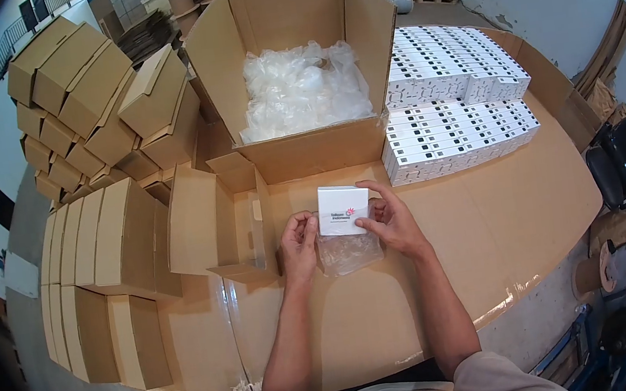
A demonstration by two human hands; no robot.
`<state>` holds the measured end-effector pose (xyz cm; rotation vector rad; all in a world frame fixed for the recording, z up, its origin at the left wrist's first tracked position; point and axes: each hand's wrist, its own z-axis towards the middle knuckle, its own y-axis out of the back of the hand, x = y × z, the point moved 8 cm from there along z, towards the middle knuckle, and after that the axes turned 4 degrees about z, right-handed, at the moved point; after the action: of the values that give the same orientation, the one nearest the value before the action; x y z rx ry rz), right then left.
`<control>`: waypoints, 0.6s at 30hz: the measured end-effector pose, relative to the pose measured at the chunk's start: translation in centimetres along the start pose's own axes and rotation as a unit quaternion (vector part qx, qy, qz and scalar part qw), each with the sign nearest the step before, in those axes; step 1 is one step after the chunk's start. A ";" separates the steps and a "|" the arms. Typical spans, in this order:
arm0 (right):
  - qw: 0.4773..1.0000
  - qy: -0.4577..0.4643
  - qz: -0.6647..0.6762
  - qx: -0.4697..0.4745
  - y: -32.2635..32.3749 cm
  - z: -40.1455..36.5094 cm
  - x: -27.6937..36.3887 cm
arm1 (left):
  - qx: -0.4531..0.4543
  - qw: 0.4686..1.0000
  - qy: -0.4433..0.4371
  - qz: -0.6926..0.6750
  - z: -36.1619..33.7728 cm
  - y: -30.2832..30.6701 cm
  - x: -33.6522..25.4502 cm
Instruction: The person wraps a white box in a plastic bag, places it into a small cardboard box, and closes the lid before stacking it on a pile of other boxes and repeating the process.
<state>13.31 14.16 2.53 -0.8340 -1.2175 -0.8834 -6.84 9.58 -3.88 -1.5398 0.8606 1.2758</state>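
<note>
A small white box (336,202) with printed text and a red mark is held in front of me, above the cardboard-covered table. Its lower end is at the mouth of a clear plastic bag (350,256), which hangs below it. My right hand (396,223) grips the box along its right side, thumb on the front face. At the box's lower left, my left hand (299,244) is closed, pinching what looks like the bag's edge. Just left of that hand stands an open brown carton (207,220) with flaps spread.
Behind my hands, a large cardboard box (308,153) holds a heap of clear plastic bags (304,87). Stacked white boxes (462,134) stand at the right. Brown cartons (80,83) pile up at the left, with several more (92,238) nearer me. A black chair (621,161) stands beyond the table.
</note>
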 end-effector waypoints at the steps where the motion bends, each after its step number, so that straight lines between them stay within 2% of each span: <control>1: 1.000 0.003 -0.002 -0.001 0.0 0.0 0.2 | -0.002 1.000 -0.008 0.002 0.0 -0.1 -0.2; 4: 1.000 0.000 -0.012 -0.003 0.1 -0.2 0.4 | 0.003 0.998 -0.067 0.002 -0.1 -0.4 -0.8; 11: 0.999 0.050 0.003 -0.009 0.2 0.0 -0.1 | -0.006 0.996 -0.087 0.017 -0.1 -0.3 -1.1; 18: 0.998 0.034 -0.054 -0.020 1.0 0.0 -0.5 | -0.014 0.995 -0.098 -0.014 -0.6 -0.8 -2.0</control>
<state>14.13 14.59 2.01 -0.7691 -1.1967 -1.0196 -6.33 9.19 -1.74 -1.4158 0.6965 1.3963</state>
